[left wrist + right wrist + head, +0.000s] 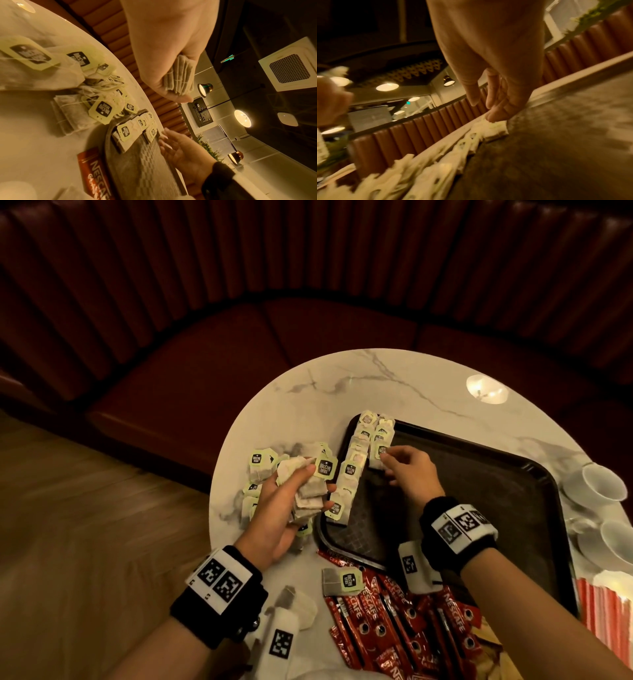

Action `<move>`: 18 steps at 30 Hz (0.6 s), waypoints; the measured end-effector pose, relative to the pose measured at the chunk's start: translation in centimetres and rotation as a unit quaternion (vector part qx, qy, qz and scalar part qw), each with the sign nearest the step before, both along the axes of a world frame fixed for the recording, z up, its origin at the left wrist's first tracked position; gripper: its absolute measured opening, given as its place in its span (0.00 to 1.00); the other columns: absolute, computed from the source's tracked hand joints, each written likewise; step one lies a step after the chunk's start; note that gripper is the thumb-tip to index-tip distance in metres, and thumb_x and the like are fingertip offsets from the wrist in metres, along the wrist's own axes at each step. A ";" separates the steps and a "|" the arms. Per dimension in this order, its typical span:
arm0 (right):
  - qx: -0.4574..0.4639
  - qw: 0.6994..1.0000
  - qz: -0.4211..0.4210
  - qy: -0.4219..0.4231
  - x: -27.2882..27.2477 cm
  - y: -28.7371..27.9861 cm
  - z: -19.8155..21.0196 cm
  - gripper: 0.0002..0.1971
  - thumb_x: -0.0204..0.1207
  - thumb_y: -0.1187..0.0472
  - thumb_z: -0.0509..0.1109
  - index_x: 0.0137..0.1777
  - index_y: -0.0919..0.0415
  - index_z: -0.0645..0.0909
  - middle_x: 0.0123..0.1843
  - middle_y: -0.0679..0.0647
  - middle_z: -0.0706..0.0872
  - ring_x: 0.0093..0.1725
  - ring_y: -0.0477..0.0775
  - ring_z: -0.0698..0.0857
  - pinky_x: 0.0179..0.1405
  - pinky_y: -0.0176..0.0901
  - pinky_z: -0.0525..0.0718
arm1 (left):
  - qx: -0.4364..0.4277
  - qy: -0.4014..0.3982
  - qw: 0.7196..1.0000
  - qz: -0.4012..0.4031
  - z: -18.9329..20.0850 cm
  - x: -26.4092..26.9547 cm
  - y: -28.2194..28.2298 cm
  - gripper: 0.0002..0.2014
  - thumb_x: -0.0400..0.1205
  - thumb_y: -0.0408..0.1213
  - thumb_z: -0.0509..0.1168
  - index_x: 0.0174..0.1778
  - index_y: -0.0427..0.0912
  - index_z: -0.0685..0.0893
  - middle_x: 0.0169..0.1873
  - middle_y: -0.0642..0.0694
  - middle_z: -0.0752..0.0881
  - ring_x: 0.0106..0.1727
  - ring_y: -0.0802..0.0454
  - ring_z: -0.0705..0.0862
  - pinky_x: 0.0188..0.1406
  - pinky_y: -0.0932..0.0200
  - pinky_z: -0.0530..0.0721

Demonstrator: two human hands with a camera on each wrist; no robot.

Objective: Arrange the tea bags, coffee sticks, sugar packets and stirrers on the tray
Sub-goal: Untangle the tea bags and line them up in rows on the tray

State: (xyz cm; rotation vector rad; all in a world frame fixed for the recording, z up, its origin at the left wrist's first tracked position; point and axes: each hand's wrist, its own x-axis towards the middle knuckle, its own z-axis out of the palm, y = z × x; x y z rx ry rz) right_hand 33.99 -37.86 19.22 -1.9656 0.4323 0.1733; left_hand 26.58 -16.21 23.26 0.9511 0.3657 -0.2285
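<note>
While your right hand (407,474) presses relaxed fingers on the tea bag rows (359,460) along the tray (496,494) edge, your left hand (291,501) grips a spare stack (308,494); feed one across next.

tray's (534,474) right bare, tea bags (356,467) left

Head view looks down; both wrist views sit low, sharing the tray (479,460).
</note>
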 end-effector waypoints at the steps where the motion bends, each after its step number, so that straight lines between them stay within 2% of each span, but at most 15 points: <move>1: 0.017 0.999 0.034 -0.020 -0.9 0.6 1.1 0.09 0.83 0.55 0.70 0.59 0.55 0.84 0.53 0.51 0.88 0.48 0.48 0.86 0.41 0.36 0.83 | 0.000 0.000 1.000 -0.001 0.0 0.0 -0.1 0.13 0.83 0.34 0.65 0.64 0.39 0.83 0.49 0.36 0.91 0.43 0.44 0.92 0.34 0.54 0.91; 3: 0.104 0.989 0.096 -0.034 -2.8 2.1 3.2 0.07 0.82 0.52 0.69 0.54 0.52 0.86 0.49 0.48 0.88 0.46 0.45 0.85 0.43 0.36 0.82 | -0.002 0.001 1.000 -0.005 0.1 0.1 -0.3 0.13 0.84 0.35 0.64 0.64 0.39 0.84 0.50 0.37 0.91 0.44 0.44 0.92 0.35 0.54 0.91; 5: 0.176 0.974 0.143 -0.019 -4.2 3.4 4.9 0.12 0.78 0.48 0.70 0.52 0.53 0.88 0.44 0.48 0.89 0.43 0.44 0.84 0.42 0.38 0.82 | -0.002 0.000 1.000 -0.009 0.2 0.1 -0.5 0.13 0.84 0.35 0.65 0.63 0.40 0.84 0.51 0.39 0.91 0.44 0.45 0.92 0.35 0.53 0.91; 8: 0.187 0.960 0.205 -0.020 -5.7 4.7 5.8 0.12 0.76 0.48 0.74 0.54 0.53 0.88 0.48 0.49 0.91 0.48 0.47 0.88 0.41 0.38 0.82 | 0.004 -0.004 1.000 -0.023 0.3 -0.1 -0.9 0.11 0.84 0.37 0.66 0.62 0.42 0.84 0.51 0.41 0.92 0.46 0.47 0.92 0.37 0.52 0.91; 12: 0.197 0.963 0.179 -0.044 -6.3 5.2 5.7 0.11 0.75 0.57 0.78 0.56 0.58 0.86 0.50 0.54 0.91 0.52 0.58 0.90 0.45 0.47 0.83 | 0.029 -0.031 0.998 -0.036 0.6 -0.2 -1.3 0.13 0.83 0.39 0.67 0.62 0.42 0.84 0.51 0.42 0.92 0.51 0.46 0.92 0.40 0.50 0.92; 15: 0.199 0.964 0.168 -0.053 -6.5 5.4 5.5 0.04 0.77 0.62 0.76 0.49 0.60 0.87 0.45 0.51 0.90 0.46 0.52 0.87 0.44 0.48 0.83 | 0.041 -0.047 0.997 -0.043 0.6 -0.2 -1.3 0.16 0.76 0.42 0.70 0.59 0.42 0.84 0.48 0.42 0.92 0.49 0.44 0.91 0.42 0.46 0.90; 16: 0.198 0.965 0.164 -0.053 -6.6 5.4 5.5 0.03 0.78 0.63 0.75 0.49 0.61 0.87 0.45 0.53 0.90 0.46 0.52 0.87 0.45 0.50 0.84 | 0.044 -0.051 0.997 -0.044 0.6 -0.3 -1.3 0.16 0.75 0.43 0.70 0.57 0.42 0.84 0.47 0.43 0.92 0.48 0.44 0.91 0.40 0.46 0.91; 18: 0.209 0.965 0.151 -0.045 -6.6 5.5 5.5 0.06 0.79 0.64 0.74 0.52 0.66 0.86 0.49 0.61 0.89 0.49 0.57 0.88 0.49 0.57 0.88 | 0.043 -0.055 0.997 -0.044 0.5 -0.3 -1.2 0.17 0.73 0.42 0.72 0.57 0.41 0.84 0.48 0.41 0.92 0.49 0.44 0.91 0.38 0.47 0.92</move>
